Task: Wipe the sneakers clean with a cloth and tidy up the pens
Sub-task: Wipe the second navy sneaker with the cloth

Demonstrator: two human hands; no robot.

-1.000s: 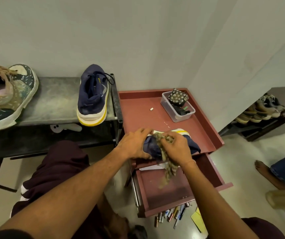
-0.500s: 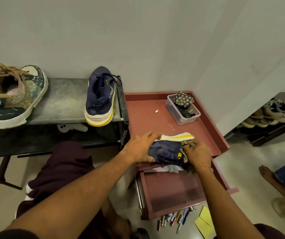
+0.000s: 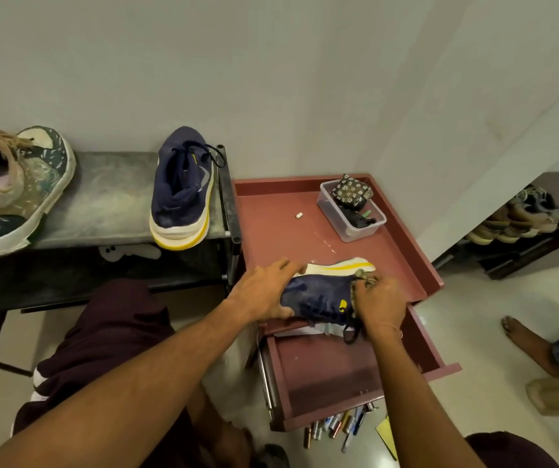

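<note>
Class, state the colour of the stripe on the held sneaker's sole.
The sneaker has a yellow stripe; head view.

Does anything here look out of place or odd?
Yes. Pens lie loose on the floor, partly under the front of the open drawer, beside yellow notes. A small white bit sits alone on the red table.
</note>
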